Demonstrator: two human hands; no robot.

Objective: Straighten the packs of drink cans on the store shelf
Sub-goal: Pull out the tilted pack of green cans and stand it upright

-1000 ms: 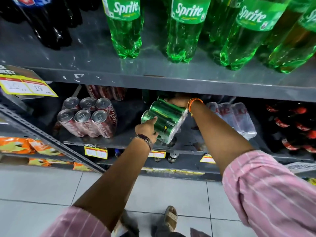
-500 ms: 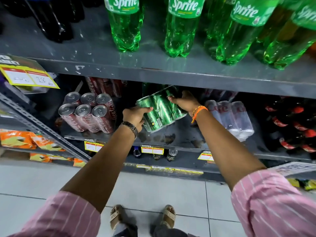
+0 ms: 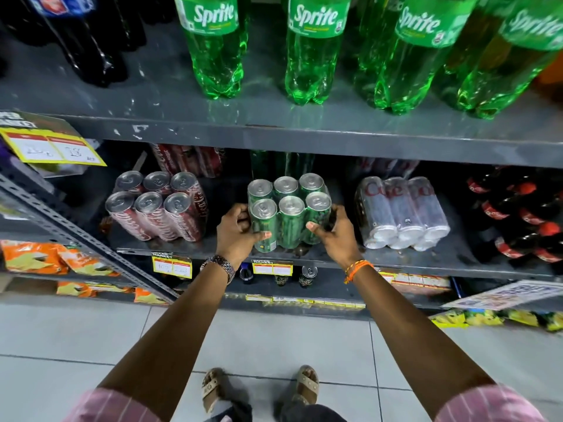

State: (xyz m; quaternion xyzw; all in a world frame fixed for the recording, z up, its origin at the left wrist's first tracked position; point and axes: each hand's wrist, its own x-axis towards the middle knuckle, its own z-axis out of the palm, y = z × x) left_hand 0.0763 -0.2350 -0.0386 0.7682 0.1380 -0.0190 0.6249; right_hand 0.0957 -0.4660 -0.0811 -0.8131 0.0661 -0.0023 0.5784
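Note:
A shrink-wrapped pack of green cans (image 3: pixel 288 211) stands upright on the grey middle shelf (image 3: pixel 457 257), tops facing me. My left hand (image 3: pixel 239 236) grips its left side and my right hand (image 3: pixel 333 236) grips its right side, thumbs across the front. To its left stands an upright pack of red cola cans (image 3: pixel 158 208). To its right a pack of silver cans (image 3: pixel 399 211) lies tipped on its side, bottoms toward me. More red and green packs sit in shadow behind.
Large green Sprite bottles (image 3: pixel 313 47) and dark bottles (image 3: pixel 85 41) stand on the shelf above. Small cola bottles (image 3: pixel 524 217) lie at the far right. Price tags (image 3: pixel 172 264) hang on the shelf edge. Snack bags (image 3: pixel 33 257) fill the left rack. Tiled floor lies below.
The green pack was tilted and held in the air; both hands have turned it upright and set it down on the shelf between the red and silver packs.

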